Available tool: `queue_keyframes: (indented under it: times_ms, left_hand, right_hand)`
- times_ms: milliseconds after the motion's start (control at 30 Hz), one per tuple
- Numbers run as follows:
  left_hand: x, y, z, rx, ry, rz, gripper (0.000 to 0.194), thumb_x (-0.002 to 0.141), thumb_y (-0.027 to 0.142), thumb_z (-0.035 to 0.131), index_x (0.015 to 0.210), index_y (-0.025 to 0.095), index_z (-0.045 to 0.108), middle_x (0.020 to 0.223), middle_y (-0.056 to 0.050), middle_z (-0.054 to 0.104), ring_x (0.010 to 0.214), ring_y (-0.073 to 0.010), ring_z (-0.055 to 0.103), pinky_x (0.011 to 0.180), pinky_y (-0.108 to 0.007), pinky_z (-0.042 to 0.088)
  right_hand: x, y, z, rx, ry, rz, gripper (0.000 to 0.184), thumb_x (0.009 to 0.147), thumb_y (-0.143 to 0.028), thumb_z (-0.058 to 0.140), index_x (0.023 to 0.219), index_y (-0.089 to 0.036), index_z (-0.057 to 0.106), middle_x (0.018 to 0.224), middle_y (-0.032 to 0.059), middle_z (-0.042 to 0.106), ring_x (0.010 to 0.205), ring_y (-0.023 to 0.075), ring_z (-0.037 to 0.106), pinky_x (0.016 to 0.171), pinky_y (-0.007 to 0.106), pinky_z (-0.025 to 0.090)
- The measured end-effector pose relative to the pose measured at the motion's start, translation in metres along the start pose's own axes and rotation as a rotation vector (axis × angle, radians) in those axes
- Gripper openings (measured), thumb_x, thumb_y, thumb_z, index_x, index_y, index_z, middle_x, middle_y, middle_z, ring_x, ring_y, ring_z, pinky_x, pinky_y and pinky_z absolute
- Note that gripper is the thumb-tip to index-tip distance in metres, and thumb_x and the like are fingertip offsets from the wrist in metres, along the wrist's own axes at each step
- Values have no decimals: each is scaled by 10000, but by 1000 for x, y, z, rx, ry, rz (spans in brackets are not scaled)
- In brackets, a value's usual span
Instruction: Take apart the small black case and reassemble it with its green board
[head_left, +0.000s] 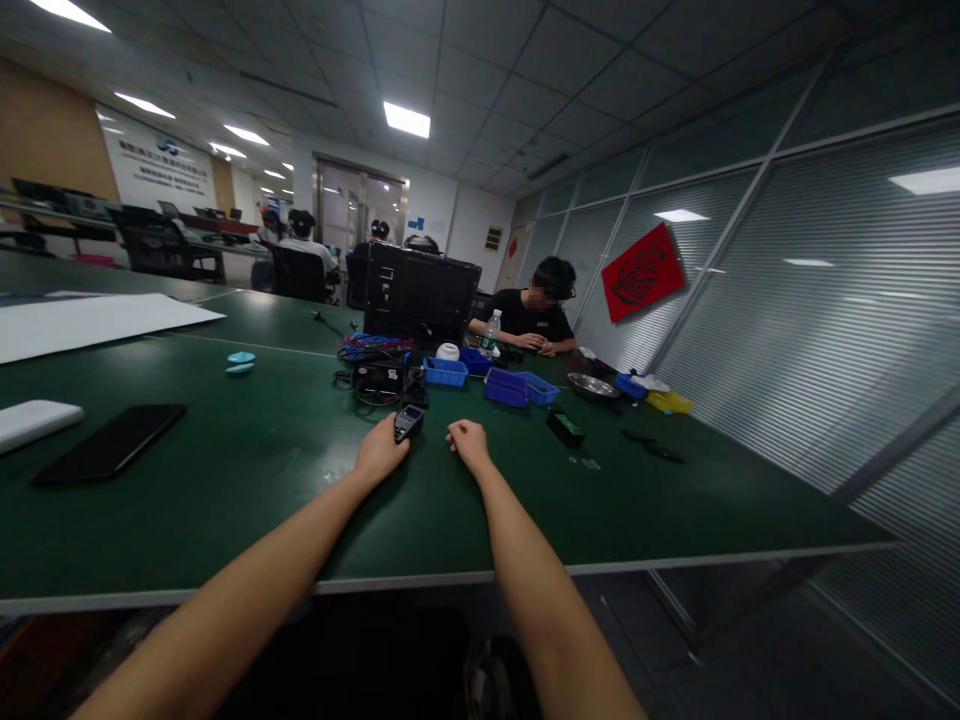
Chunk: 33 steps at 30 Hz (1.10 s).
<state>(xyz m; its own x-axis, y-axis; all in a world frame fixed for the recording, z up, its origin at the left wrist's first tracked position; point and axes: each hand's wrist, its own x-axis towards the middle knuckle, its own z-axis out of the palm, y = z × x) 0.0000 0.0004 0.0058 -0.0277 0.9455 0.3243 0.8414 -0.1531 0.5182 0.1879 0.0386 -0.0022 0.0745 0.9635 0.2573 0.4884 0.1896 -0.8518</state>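
My left hand (pixel 381 450) is wrapped round a small dark handheld device with a grey screen (pixel 409 422), at the middle of the green table. Its screen faces up, and my fingers cover its left side. A short way to the right, my right hand (pixel 468 440) rests low over the tabletop with its fingers curled together. Whether anything is between those fingers is too small to make out. Just beyond the device lie a black adapter-like box (pixel 378 382) and tangled cables (pixel 375 347). A blue tray (pixel 445 373) stands behind my hands, with a white ball (pixel 448 351) by it.
Left on the green table (pixel 247 500) lie a black tablet-like slab (pixel 112 442), a white box (pixel 34 424) and a light-blue object (pixel 241 362). A dark monitor (pixel 420 292) stands behind. Rightward are a black-green box (pixel 565 428) and a metal dish (pixel 594 386). A person (pixel 534 310) sits opposite.
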Motion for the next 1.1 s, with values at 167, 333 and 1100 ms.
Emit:
queue_keyframes:
  times_ms: [167,333,1100]
  left_hand:
    - [-2,-14,-21,-16,-15,-16,515,698,290,511,1193,162,448,1147,-97,570,1018,-221,537,832,-274,393]
    - [-2,-47,-54,47,-19,-129,539,698,337,505,1203,158,445,1138,-105,579,1011,-232,545,816,-281,405]
    - [-3,-163,-146,203,307,-639,686,767,501,420,1298,89,279,1287,-146,419,1130,-287,444,865,-376,412]
  right_hand:
    - [2,4,-6,-18,41,1,177,728,-249,453,660,-151,584,597,0,622,402,67,515,462,166,395]
    - [4,7,-8,-43,34,5,185,725,-263,449,678,-157,593,614,0,631,417,68,523,472,168,396]
    - [4,6,-7,-92,-13,23,159,731,-230,466,676,-151,593,628,7,637,439,69,540,489,166,412]
